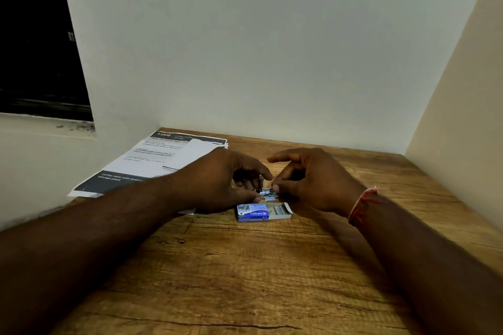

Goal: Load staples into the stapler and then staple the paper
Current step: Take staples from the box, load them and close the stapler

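Note:
My left hand (228,179) is closed around a small metal stapler (259,185), most of it hidden under the fingers. My right hand (307,179) meets it from the right, thumb and fingertips pinching a strip of staples (269,193) at the stapler's front. Just in front of both hands lies a blue staple box (253,213), its grey inner tray (281,210) slid out to the right with staples inside. Printed paper sheets (152,163) lie on the table to the left, partly under my left forearm.
The wooden table (245,266) sits in a corner, with a wall behind, a wall on the right, and a low ledge under a dark window on the left. A red thread band circles my right wrist (362,207).

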